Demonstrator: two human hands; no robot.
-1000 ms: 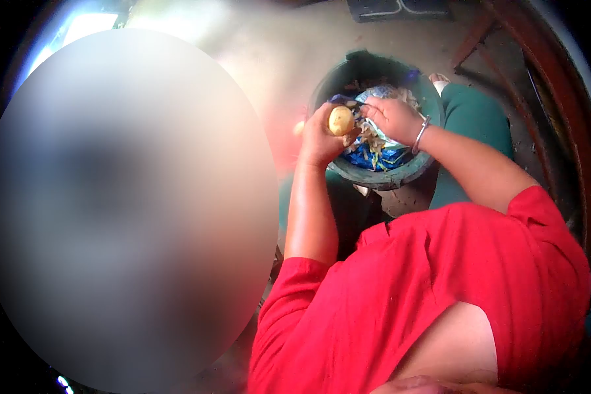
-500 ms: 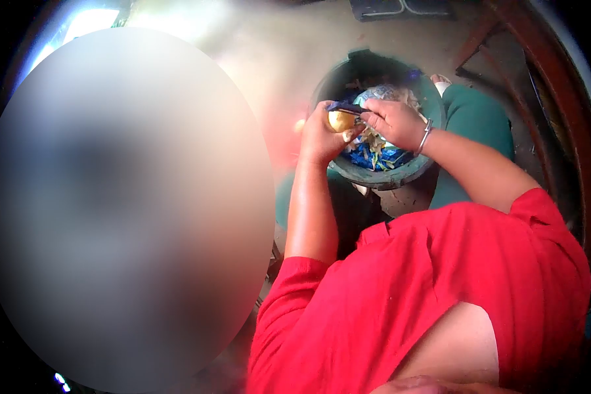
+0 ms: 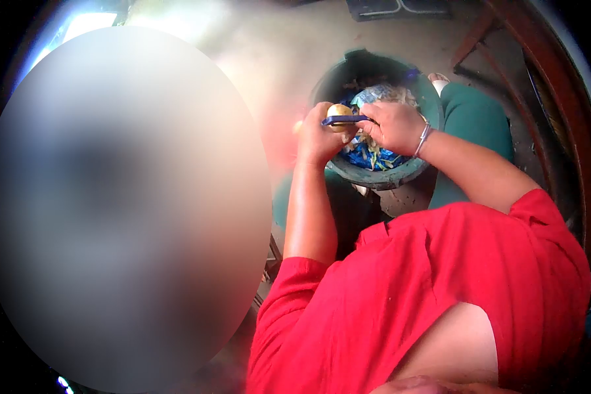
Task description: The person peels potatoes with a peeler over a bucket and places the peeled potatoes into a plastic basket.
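My left hand (image 3: 316, 139) is closed round a pale yellow potato (image 3: 339, 109), holding it above the left side of a green bin (image 3: 382, 179). A dark blue peeler (image 3: 345, 120) lies across the potato, its handle gripped in my right hand (image 3: 395, 127). My fingers hide part of the potato and the handle's end. Inside the bin, below both hands, are pale peelings (image 3: 377, 147) and crumpled blue and white wrappers (image 3: 378, 96).
The bin stands between my knees in green trousers (image 3: 477, 125). Reddish-brown wooden furniture (image 3: 505, 65) runs along the right. A dark object with a metal bar (image 3: 398, 9) is on the floor at the top. A large blurred oval covers the left side.
The peeler has moved slightly down across the potato, and its blue frame now faces me more. More of the potato's top shows. Both hands stay over the bin.
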